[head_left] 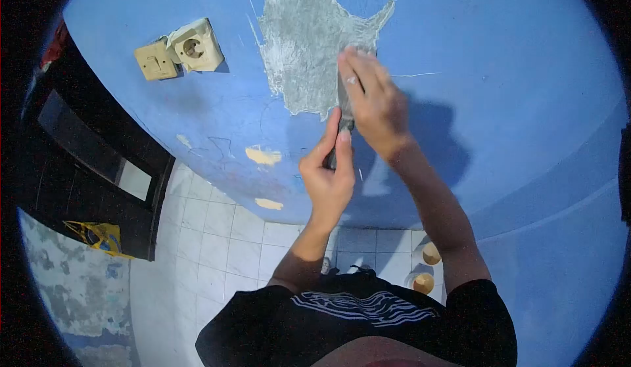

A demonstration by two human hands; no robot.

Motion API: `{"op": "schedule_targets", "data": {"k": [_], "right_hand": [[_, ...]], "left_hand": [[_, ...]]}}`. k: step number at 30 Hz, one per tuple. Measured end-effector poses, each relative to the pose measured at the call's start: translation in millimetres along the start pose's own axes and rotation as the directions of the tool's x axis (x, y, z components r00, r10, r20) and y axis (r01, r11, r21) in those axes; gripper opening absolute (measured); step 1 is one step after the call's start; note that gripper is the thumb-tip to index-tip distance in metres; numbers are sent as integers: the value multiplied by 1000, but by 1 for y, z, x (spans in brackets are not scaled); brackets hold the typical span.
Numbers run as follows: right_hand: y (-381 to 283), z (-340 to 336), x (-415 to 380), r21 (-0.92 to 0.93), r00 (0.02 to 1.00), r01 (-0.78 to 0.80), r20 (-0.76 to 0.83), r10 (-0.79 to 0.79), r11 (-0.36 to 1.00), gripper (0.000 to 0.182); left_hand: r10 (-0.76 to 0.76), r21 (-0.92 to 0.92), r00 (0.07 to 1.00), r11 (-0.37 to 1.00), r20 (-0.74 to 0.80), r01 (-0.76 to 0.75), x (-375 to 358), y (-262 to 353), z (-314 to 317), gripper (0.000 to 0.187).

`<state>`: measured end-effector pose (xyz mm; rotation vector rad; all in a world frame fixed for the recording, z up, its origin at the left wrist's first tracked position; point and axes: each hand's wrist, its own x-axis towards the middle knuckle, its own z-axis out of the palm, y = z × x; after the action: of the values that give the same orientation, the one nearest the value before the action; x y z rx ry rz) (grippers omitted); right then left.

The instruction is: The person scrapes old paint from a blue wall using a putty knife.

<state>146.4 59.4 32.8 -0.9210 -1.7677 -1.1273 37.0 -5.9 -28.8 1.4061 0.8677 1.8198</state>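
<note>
A grey patch of wet-looking filler [302, 45] covers part of the blue wall [513, 111]. Against its lower right part lies a flat metal scraper [342, 97] with a dark handle. My left hand [330, 170] is closed round the handle, thumb and forefinger along its sides. My right hand [376, 101] lies over the blade from the right, fingers extended and close together, fingertips at the patch; a pale smear marks one finger. The blade is partly hidden by the right hand.
A cream switch [155, 62] and a socket [194, 46] sit on the wall at upper left. Dark furniture [85, 150] with a yellow bag [98, 237] stands left. Two round containers [423, 283] are on the tiled floor [217, 219]. Bare spots [263, 156] mark the wall.
</note>
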Motion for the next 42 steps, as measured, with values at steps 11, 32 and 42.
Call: {"op": "schedule_targets", "data": {"k": [11,32,42], "right_hand": [[9,-7,13,12,999,10,-44,-9,1000,40],[26,-16,49,-7,993,74,-94,-74,997,47],[-3,-13,-7,111,997,-2,72,-6,994,42]], "left_hand": [[-4,-51,1000,999,9,5,-1,1,4,39],[94,-79,995,992,-44,-97,43,37,30,38],[47,22,999,999,-15,-47,2,-6,8,38]]}}
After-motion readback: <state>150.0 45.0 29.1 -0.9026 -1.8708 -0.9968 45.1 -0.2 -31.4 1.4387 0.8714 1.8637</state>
